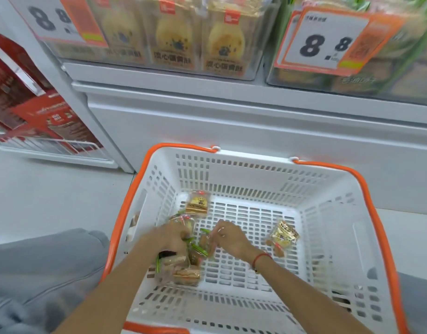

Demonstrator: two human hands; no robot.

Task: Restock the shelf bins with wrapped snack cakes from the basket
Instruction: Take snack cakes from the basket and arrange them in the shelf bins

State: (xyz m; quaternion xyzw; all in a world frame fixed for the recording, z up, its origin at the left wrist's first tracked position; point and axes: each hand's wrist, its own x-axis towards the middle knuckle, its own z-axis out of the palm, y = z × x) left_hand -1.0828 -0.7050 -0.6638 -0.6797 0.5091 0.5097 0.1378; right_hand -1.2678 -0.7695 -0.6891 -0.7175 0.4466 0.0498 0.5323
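Both hands down in the white basket (333, 213), lower centre of frame. Left hand (170, 239) curled round a bunch of wrapped cakes (183, 268) at the basket's left side. Right hand (228, 238) just beside it, fingertips pinching a green-edged wrapper (199, 248). Loose cake (198, 204) near the back wall, another (283, 233) at right. Clear bins (174, 39) with 8.8 price tags (325, 42) across the top.

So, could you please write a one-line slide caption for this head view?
Both hands, left hand and right hand, gather wrapped snack cakes inside the white basket below the shelf bins.
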